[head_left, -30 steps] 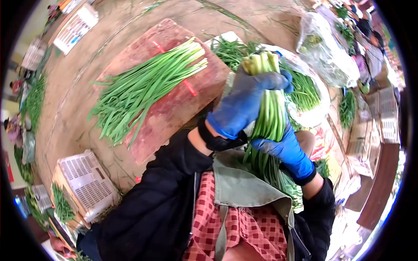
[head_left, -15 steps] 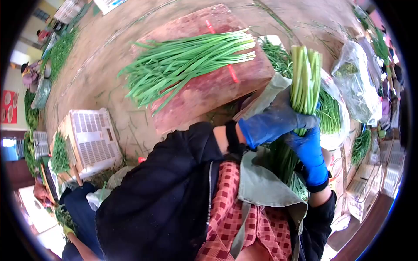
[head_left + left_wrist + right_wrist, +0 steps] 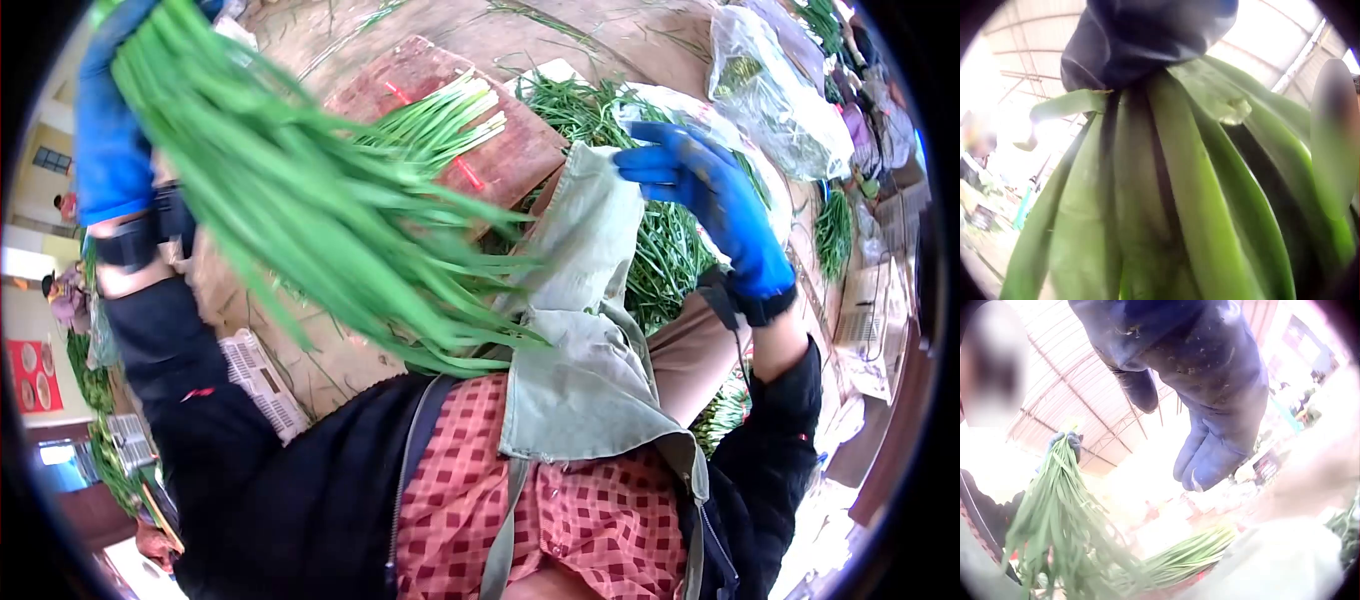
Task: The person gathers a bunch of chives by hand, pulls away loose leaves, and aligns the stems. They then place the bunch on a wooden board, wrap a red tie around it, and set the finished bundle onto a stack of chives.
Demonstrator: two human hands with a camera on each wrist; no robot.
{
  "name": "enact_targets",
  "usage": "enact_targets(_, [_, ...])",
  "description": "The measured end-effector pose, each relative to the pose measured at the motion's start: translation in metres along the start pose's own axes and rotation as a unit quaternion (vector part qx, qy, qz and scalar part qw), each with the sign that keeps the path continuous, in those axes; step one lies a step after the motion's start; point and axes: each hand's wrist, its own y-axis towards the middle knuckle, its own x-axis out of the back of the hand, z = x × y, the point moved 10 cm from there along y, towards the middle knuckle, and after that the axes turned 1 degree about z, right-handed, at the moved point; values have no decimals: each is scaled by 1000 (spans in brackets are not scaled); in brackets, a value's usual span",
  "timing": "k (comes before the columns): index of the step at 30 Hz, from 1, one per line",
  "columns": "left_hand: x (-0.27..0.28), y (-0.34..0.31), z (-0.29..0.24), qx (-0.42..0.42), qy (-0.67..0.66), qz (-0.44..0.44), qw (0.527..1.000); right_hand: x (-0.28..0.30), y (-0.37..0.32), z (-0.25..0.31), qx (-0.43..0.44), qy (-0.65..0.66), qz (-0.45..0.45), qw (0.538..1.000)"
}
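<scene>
At the upper left of the head view, my blue-gloved left hand (image 3: 112,135) grips a bundle of long green leafy stalks (image 3: 300,200), whose leaves fan down toward my lap, blurred. The left wrist view shows the glove (image 3: 1147,37) closed round the leaves (image 3: 1191,187) close up. My gloved right hand (image 3: 712,195) is held over the greens at the right, fingers extended and nothing held; in the right wrist view the hand (image 3: 1204,381) has its thumb apart from the fingers. Another bundle (image 3: 445,120) lies on the reddish board (image 3: 530,150), partly covered by the held leaves.
A grey-green apron (image 3: 590,370) spreads over my lap. Loose greens (image 3: 665,260) lie beside my right leg. A clear plastic bag (image 3: 780,100) sits at the upper right, a pale slatted crate (image 3: 262,385) at the lower left, and boxes (image 3: 868,310) at the right edge.
The hands have parted: the left has swung up and left with the bundle, leaves now trailing. The right has let go and moved up, its fingers straightened.
</scene>
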Motion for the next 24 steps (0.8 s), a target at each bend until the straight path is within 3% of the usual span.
enact_targets(3, [1,28,-18,48,103,84,990,-16,48,-42,-49,133,63,988])
enact_targets(6, [-13,44,19,95,249,226,937,-44,96,-85,-130,227,103,960])
enact_targets(7, [-10,64,59,110,258,297,913,-53,110,-97,-142,228,108,957])
enact_targets(9, [-51,47,115,121,328,249,903,-68,128,-122,-175,246,100,948])
enact_targets(10, [-84,38,131,58,333,292,895,-73,136,-134,-193,261,87,942])
enact_targets(12, [-90,43,213,51,265,332,904,-76,148,-158,-218,271,91,933])
enact_targets(13, [-93,39,237,106,401,322,851,-77,154,-171,-223,268,109,931])
enact_targets(15, [-106,39,262,46,493,316,810,-80,162,-187,-238,281,128,921])
enact_targets(16, [-112,39,271,14,537,310,785,-69,166,-191,-235,235,92,939])
enact_targets(17, [-113,38,289,45,583,315,748,-59,169,-193,-231,188,56,953])
enact_targets(18, [-115,36,299,43,569,309,761,-51,171,-192,-228,142,20,963])
enact_targets(19, [-115,32,313,40,556,303,773,-35,181,-184,-160,-5,-18,987])
enact_targets(20, [-114,30,324,37,542,295,786,-22,191,-172,-87,-153,-54,983])
enact_targets(21, [-117,23,332,42,513,327,792,-16,196,-153,-12,-298,-87,951])
enact_targets(22, [-118,21,335,26,543,316,778,-12,197,-129,95,-336,-135,927])
enact_targets(24, [-126,14,337,-7,601,292,744,-20,207,-109,170,-441,-110,874])
